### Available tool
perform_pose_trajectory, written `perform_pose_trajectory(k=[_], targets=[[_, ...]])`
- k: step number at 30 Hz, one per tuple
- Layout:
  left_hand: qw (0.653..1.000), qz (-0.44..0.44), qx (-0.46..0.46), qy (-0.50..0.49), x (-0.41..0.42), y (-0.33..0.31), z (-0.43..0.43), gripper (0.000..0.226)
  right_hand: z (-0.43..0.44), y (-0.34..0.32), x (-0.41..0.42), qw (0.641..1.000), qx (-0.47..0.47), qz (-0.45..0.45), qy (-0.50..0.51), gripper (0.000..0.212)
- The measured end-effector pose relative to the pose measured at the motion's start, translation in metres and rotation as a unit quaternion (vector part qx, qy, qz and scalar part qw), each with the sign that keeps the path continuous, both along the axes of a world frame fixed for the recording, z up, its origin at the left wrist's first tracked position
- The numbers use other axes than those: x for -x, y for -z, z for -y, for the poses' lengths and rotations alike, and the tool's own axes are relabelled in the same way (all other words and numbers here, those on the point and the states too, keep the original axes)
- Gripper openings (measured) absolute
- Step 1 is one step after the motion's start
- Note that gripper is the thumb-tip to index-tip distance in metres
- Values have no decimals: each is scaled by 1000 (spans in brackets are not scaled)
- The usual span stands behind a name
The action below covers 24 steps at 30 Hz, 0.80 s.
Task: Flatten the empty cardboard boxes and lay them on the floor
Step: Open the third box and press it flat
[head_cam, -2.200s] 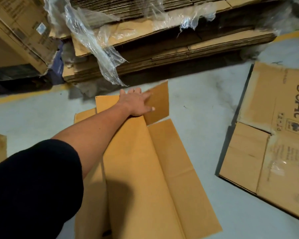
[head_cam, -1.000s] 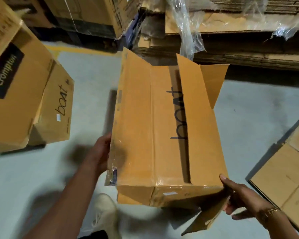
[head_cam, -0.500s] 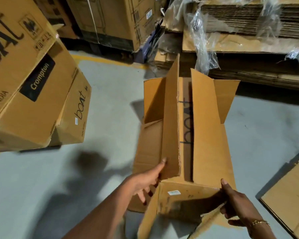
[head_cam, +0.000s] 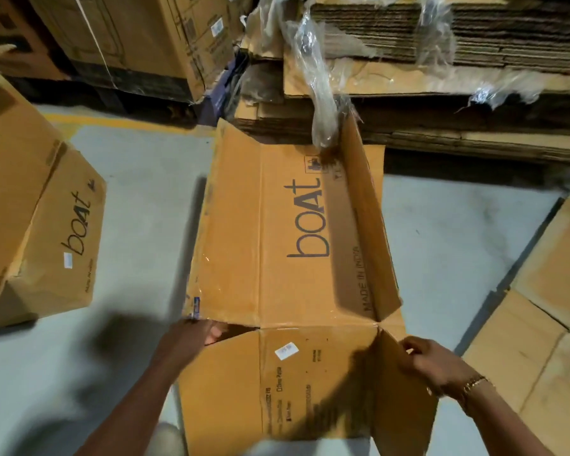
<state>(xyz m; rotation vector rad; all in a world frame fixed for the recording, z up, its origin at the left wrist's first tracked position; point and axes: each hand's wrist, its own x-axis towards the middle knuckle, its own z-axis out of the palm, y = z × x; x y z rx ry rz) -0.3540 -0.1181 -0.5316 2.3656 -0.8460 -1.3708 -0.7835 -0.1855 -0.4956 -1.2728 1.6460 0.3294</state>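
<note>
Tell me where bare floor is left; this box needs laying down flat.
Bare floor lies between the standing boat box and the held box, and another patch between it and the flattened cardboard on the right. The far side is crowded by the stacked cardboard.

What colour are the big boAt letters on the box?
Dark grey-black letters on the brown cardboard box, head view.

tan box point(head_cam: 293, 232) – dark "boat" lettering; grey floor point(head_cam: 139, 179) – yellow line point(head_cam: 112, 121).
</note>
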Motion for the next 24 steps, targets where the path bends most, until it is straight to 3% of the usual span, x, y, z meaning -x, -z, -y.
perform_pose_trajectory(k=[2, 4, 9, 13, 16, 18, 21, 24], targets=[[999, 45, 18, -19, -15, 24, -3, 53, 18, 14, 6, 994, 68, -65, -59, 31], [997, 37, 50, -46, -14, 32, -5, 60, 34, 25, 10, 980, 108, -136, -96, 34], [985, 20, 88, -145, 1, 46, -4, 75, 37, 68, 34, 969, 192, -154, 27, 61], [996, -1, -26, -89, -23, 141, -18, 97, 8, 114, 55, 978, 91, -76, 170, 64], [995, -1, -76, -70, -36, 214, -37, 80, -22, 152, 64, 973, 15, -66, 221, 60], [993, 36, -99, -56, -19, 199, -38, 96, -37, 173, 64, 968, 17, -69, 242, 56], [988, 68, -124, -58, -11, 194, -38, 100, -44, 192, 61, 959, 58, -78, 265, 51], [988, 56, -110, -88, -1, 169, -24, 77, -39, 201, 62, 956, 49, -81, 277, 59]])
